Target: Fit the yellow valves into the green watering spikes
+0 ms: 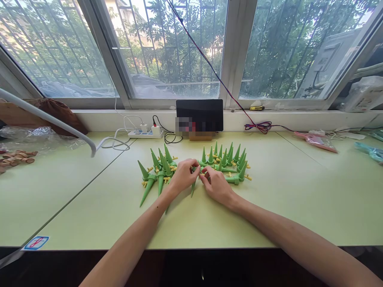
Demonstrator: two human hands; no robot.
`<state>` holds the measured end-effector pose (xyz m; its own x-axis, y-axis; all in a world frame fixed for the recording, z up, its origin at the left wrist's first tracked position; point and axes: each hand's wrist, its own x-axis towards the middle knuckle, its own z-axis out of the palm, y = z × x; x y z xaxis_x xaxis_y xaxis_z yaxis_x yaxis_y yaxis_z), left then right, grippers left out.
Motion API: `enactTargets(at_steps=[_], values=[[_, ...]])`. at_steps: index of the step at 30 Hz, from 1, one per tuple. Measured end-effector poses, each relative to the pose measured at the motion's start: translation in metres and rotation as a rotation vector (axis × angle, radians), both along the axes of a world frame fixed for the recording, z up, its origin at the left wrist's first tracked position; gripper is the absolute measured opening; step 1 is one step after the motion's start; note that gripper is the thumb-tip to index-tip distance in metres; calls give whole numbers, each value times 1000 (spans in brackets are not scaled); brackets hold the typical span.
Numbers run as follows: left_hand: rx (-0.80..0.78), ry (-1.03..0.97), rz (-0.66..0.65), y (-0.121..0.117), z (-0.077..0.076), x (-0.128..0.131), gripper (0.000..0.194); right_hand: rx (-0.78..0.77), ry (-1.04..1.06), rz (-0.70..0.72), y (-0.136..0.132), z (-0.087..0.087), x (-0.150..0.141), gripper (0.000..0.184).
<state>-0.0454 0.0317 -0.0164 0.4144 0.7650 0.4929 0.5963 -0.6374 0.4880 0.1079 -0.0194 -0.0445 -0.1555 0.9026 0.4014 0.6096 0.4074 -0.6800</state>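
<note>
Between two groups of green plastic watering spikes with yellow valves, my hands meet over the table. My left hand (186, 174) is closed, fingertips pinched round a green watering spike (193, 189) whose tapered tip points down toward me. My right hand (218, 185) is closed too, thumb and forefinger pressed together beside the spike's upper end, close to a small yellow piece. The fingers partly hide what they grip there. Several spikes (149, 189) lie or lean left of my left hand. Beyond my right hand, more spikes (239, 176) stand in a cluster, some lying flat.
A dark tablet (199, 113) leans on a stand at the back. Left of it lies a white power strip (145, 134) with cables. Brown rings (18, 158) sit far left, and a pink packet (315, 141) lies right. A white curved tube (50, 119) crosses the left side.
</note>
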Motion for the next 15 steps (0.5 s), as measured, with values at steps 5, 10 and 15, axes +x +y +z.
enactTargets(at_steps=[5, 10, 15], values=[[9, -10, 3, 0, 0, -1, 14, 32, 4, -5, 1, -1, 1, 8], [14, -15, 10, 0, 1, 0, 13, 1, -18, -21, 2, 1, 1, 24], [23, -32, 20, -1, 3, 0, 14, 1, 20, -9, 1, 0, 0, 15]])
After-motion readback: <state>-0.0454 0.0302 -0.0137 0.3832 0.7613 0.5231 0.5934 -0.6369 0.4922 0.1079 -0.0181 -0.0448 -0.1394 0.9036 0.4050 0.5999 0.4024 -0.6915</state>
